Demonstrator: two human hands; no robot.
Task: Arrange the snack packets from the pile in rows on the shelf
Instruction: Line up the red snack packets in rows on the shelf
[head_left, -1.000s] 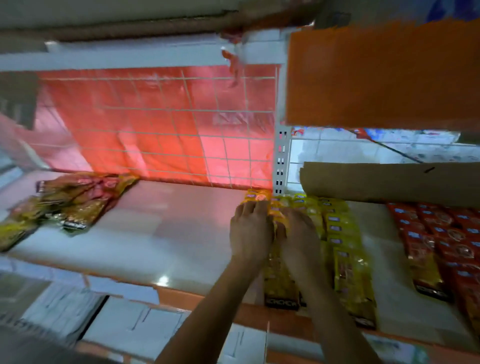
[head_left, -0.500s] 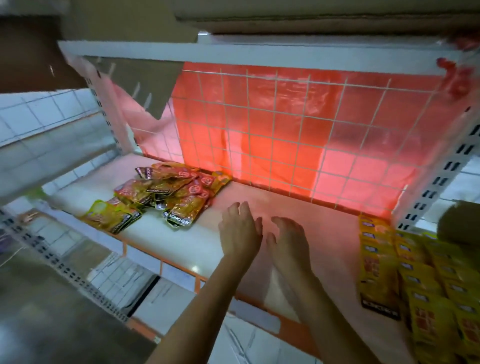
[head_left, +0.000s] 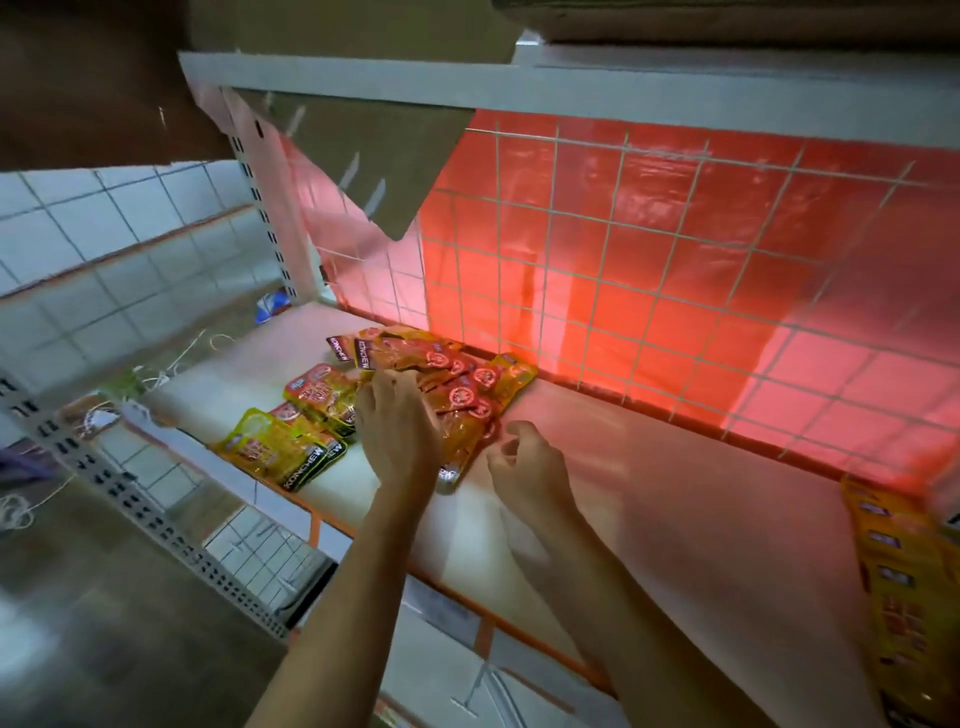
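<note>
A pile of red and yellow snack packets (head_left: 441, 374) lies on the white shelf (head_left: 649, 493), against the red back panel at the left. My left hand (head_left: 397, 426) reaches over the pile's front, fingers extended and touching the packets. My right hand (head_left: 530, 462) hovers just right of the pile with loosely curled fingers, holding nothing. A row of yellow packets (head_left: 904, 582) lies flat at the shelf's far right edge, partly cut off.
A wire grid (head_left: 649, 270) covers the red back panel. A cardboard flap (head_left: 363, 156) hangs from the upper shelf above the pile. A perforated upright (head_left: 156, 525) and a tiled wall (head_left: 104, 228) stand on the left. White boxes (head_left: 441, 670) sit under the shelf.
The view swung left from the yellow rows to the pile. Both hands left the arranged yellow packets and moved across the bare shelf to the pile; the left hand now touches it.
</note>
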